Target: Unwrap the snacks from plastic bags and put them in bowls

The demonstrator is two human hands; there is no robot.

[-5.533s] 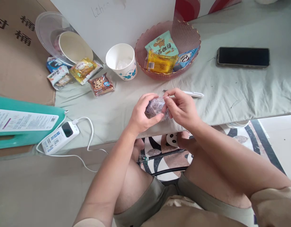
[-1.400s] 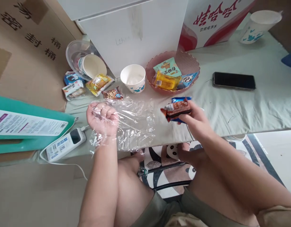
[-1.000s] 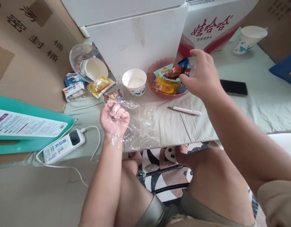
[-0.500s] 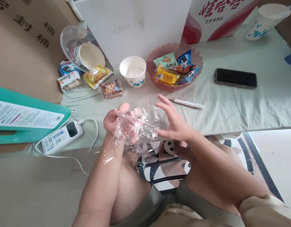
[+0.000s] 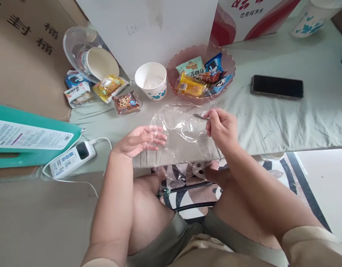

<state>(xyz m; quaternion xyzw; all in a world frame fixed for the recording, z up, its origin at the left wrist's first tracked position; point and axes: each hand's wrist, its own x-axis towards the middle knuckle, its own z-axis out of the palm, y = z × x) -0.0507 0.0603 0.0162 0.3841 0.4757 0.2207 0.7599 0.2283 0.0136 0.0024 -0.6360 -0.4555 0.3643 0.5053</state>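
Plastic film [image 5: 179, 128] spread between the person's left hand [image 5: 141, 141] and right hand [image 5: 222, 128], overhanging table's [image 5: 271, 126] front edge. Behind film: paper cup [image 5: 153, 81]; right of it, bowl [image 5: 229, 62], snack packets [image 5: 191, 86] inside. Phone [image 5: 276, 87] right of bowl. Cookie packet [image 5: 126, 103] left of cup. Carton [image 5: 173, 37] behind cup and bowl. Jug [image 5: 29, 135] far left.

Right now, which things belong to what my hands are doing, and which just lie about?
In use, it seems:
clear plastic film, pinched in your right hand, open left hand at its edge
perhaps the pink bowl just beyond

Just lying about:
black phone
white power bank
green jug
brown snack packet
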